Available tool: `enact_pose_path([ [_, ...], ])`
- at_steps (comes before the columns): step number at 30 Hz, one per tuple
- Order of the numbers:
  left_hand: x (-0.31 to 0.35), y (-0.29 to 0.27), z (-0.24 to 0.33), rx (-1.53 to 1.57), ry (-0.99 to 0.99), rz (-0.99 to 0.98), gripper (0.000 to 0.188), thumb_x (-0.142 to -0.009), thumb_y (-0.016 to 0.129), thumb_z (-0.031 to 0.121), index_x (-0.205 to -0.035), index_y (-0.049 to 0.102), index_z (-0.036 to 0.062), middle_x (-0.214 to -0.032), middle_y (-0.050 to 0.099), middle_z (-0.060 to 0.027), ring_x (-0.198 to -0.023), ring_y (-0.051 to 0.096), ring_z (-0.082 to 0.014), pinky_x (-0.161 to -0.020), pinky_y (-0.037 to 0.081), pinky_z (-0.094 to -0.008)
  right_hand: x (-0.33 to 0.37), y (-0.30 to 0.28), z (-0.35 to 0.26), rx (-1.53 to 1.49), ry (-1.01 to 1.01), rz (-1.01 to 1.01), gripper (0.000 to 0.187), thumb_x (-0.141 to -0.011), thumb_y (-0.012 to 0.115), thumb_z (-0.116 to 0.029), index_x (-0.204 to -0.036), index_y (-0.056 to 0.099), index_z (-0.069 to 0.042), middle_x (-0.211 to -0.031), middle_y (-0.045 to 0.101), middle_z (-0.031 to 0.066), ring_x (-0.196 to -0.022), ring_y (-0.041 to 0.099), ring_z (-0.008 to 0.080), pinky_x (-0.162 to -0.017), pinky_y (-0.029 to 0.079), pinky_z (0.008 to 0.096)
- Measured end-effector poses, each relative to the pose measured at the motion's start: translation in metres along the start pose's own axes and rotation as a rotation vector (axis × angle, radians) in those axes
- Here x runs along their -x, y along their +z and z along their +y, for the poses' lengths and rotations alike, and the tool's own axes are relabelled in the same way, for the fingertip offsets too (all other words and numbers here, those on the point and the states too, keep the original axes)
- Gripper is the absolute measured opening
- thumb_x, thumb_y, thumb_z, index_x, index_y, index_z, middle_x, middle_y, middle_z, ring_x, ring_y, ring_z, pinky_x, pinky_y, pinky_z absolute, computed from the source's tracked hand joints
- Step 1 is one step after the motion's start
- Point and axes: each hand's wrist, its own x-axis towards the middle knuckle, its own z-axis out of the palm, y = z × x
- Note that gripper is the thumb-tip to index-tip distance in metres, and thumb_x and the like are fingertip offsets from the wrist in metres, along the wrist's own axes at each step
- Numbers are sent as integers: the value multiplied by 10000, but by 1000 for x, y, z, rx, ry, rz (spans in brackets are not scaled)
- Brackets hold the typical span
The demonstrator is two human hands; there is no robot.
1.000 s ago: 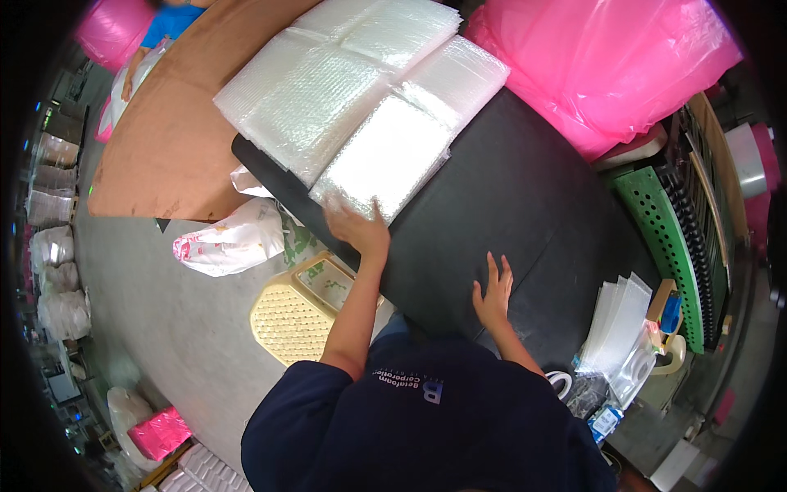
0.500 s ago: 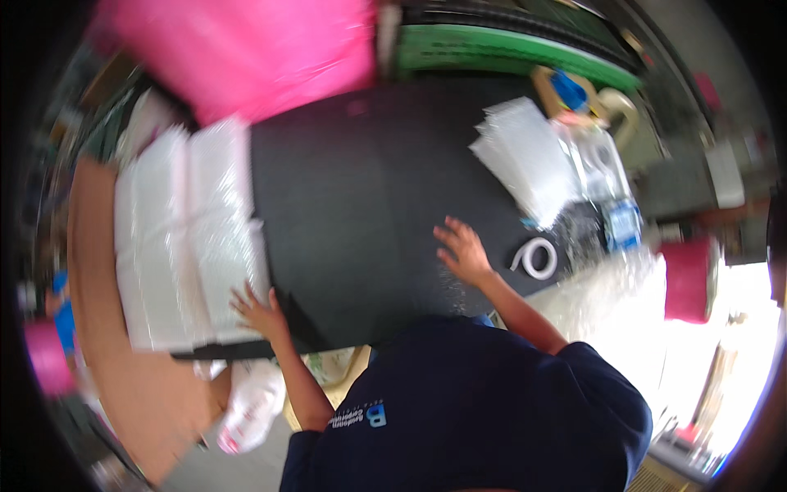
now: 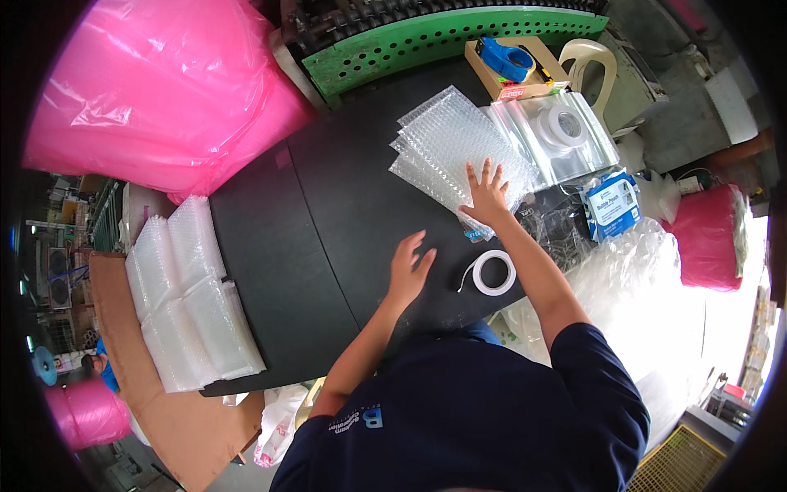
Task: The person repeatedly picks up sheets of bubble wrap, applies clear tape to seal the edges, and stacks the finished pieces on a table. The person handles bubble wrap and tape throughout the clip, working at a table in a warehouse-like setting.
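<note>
My right hand point(image 3: 489, 201) rests with spread fingers on the lower right part of a fanned pile of clear bubble-wrap pouches point(image 3: 447, 135). Over the black table point(image 3: 316, 246), my left hand point(image 3: 408, 269) is raised with its fingers apart and holds nothing. A white roll of tape point(image 3: 494, 273) lies flat near the table's front edge, below the right forearm, with a short end loose at its left. At the table's left end sit neat stacks of bubble-wrap pouches point(image 3: 197, 303), set side by side in two rows.
A big pink wrapped bundle point(image 3: 172, 90) stands at the far left. At the back right are a cardboard box point(image 3: 537, 78) with a blue tape dispenser point(image 3: 506, 60), clear plastic sheets point(image 3: 594, 156) under another tape roll point(image 3: 563, 125), and a blue-and-white packet point(image 3: 611, 205). Brown board point(image 3: 123, 328) borders the left.
My left hand has left the stacked pouches and moved right over the table. My right hand has reached onto the fanned pouches. The whole view has turned toward the right.
</note>
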Motion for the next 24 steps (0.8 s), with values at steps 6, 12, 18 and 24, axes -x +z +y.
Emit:
enact_pose_path([
  [6, -89, 61, 49, 499, -408, -22, 831, -887, 610, 453, -1467, 145, 81, -1460, 300, -131, -1305, 367, -247, -1017, 369, -426, 4, -36, 40, -366, -132, 190, 587, -869, 531, -171, -1411, 326, -83, -1389, 386, 263, -1271, 381, 477, -956, 405, 607],
  [12, -86, 54, 115, 36, 332, 375, 1029, -758, 716, 534, -1472, 117, 97, -1503, 133, -152, -1358, 233, -354, -1013, 344, -502, 81, -184, 40, -655, -262, 500, 369, -829, 516, -13, -1196, 535, 18, -1026, 625, 208, -887, 626, 367, -774, 501, 400],
  [18, 13, -30, 145, -1371, 900, 679, 905, -681, 526, 807, -1447, 196, 455, -1532, 90, -206, -1403, -46, -466, -1028, -115, -682, 65, -212, 32, -1140, -939, 17, 327, -886, 522, -54, -1196, 541, 48, -986, 642, 224, -890, 631, 354, -794, 480, 371],
  [24, 10, -67, 118, -1499, 110, 35, 1161, -502, 673, 747, -1472, 227, 289, -1447, 301, -170, -1368, 208, -402, -1017, 27, -720, 10, -99, -65, -1076, -847, -342, 323, -913, 484, -133, -1180, 559, 32, -1159, 595, 187, -1060, 566, 347, -908, 447, 399],
])
